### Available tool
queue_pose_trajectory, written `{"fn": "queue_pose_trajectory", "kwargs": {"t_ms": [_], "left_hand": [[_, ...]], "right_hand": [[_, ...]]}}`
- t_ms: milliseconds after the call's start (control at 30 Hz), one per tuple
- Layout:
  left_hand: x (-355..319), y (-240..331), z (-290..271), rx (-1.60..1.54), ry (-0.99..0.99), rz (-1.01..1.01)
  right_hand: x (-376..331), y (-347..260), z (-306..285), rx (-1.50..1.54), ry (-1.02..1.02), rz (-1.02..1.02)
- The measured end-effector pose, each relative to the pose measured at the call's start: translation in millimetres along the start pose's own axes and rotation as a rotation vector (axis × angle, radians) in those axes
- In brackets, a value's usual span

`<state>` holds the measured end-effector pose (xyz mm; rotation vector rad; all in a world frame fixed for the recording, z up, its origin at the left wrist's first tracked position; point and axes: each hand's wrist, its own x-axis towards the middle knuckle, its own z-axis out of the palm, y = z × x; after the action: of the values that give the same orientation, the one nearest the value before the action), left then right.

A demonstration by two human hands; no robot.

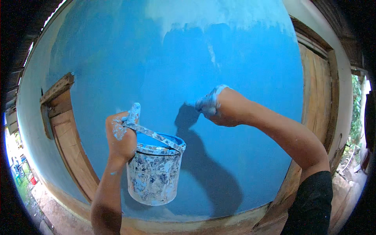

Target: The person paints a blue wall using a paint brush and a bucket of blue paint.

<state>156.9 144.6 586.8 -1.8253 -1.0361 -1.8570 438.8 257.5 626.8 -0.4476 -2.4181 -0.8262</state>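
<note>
My left hand [122, 133] is closed on a paint bucket [154, 176] at its rim and strap handle, with the paint-smeared thumb pointing up. The bucket is whitish, spattered with blue and dark paint, and blue paint shows inside under the slanting handle [154, 135]. My right hand [229, 105], its fingers coated in blue, is closed on a paintbrush [201, 104] held up to the wall [250, 70]. Most of the brush is hidden by the fingers. Deep blue covers the wall's middle; a paler, patchy blue lies along the top.
A wooden door [70, 137] with a rough frame stands at the left, and another wooden door [315, 86] at the right. A bare ledge [164, 227] runs along the wall's foot. My arm's shadow falls on the wall. Greenery [355, 105] shows outside at far right.
</note>
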Motion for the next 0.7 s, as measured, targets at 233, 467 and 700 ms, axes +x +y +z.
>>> {"fn": "queue_pose_trajectory", "kwargs": {"t_ms": [233, 467, 700], "left_hand": [[3, 10, 2, 0.012, -0.050, 0.066], [3, -5, 7, -0.051, 0.032, 0.175], [1, -12, 7, -0.153, -0.018, 0.062]], "right_hand": [[23, 68, -90, 0.140, 0.497, 0.209], [51, 60, -48, -0.674, 0.114, 0.340], [-5, -20, -20, -0.446, -0.158, 0.110]]}}
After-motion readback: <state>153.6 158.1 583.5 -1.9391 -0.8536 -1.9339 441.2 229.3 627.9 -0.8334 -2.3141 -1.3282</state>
